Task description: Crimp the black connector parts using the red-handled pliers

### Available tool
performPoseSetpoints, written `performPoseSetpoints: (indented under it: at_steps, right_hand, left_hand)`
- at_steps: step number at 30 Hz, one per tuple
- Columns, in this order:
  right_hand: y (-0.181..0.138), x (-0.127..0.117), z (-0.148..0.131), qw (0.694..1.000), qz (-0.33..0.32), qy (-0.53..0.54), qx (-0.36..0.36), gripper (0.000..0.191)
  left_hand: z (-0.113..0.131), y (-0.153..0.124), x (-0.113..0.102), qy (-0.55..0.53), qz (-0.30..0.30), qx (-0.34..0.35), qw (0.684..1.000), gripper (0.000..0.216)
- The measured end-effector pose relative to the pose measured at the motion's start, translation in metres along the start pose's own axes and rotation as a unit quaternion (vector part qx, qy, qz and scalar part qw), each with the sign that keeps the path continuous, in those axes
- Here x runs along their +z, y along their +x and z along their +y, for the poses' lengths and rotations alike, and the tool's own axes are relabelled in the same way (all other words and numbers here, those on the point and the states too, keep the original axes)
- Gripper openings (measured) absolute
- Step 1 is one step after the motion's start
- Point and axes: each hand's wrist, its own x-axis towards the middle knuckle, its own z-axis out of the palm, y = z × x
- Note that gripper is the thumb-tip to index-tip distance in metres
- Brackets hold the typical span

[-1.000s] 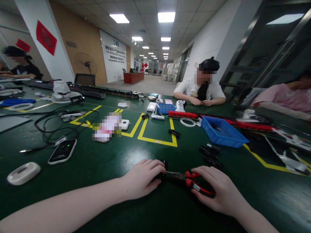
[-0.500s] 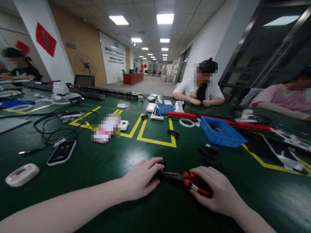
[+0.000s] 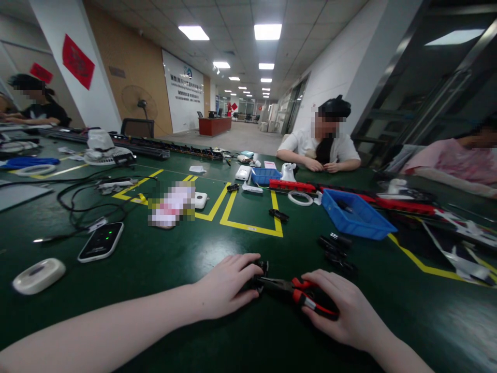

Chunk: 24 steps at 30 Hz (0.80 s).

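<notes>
My left hand point(image 3: 227, 285) rests on the green table point(image 3: 194, 259), fingers pinched on a small black part point(image 3: 261, 270) at the plier jaws. My right hand point(image 3: 344, 313) is wrapped round the red-and-black handles of a pair of needle-nose pliers point(image 3: 297, 292), whose dark jaws point left into the black part. Both hands lie low near the table's front edge, a short gap between them.
Several loose black parts point(image 3: 334, 251) lie just beyond my right hand, a blue bin point(image 3: 355, 215) behind them. At left are a phone point(image 3: 101, 241), a white oval device point(image 3: 39, 275) and black cables point(image 3: 89, 202). Yellow tape lines point(image 3: 248, 225) mark the table. Other people sit across and at the sides.
Both hands and the pliers stay almost where they were; the view has shifted slightly, and my right hand has edged a little left.
</notes>
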Motion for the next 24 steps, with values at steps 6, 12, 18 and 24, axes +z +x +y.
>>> performPoseSetpoints:
  at_steps: [6, 12, 18, 24]
  right_hand:
    - [-0.0002, 0.0004, -0.0018, 1.0, -0.006, 0.004, 0.002, 0.039]
    - [-0.0003, -0.0023, -0.0008, 1.0, -0.016, 0.006, -0.001, 0.04]
    - [0.0004, -0.0071, -0.0045, 1.0, -0.001, 0.01, 0.007, 0.036]
    - [-0.0013, -0.0055, -0.0056, 1.0, 0.0, 0.014, 0.007, 0.036]
  left_hand:
    - [0.0022, 0.0006, -0.0014, -0.007, 0.005, -0.003, 1.0, 0.042]
    - [0.0029, 0.001, -0.0021, 0.013, -0.004, -0.001, 1.0, 0.044]
    - [0.0022, 0.0015, -0.0041, 0.005, -0.011, -0.007, 1.0, 0.039]
    - [0.0026, 0.0022, -0.0059, 0.015, -0.012, -0.043, 0.999, 0.053]
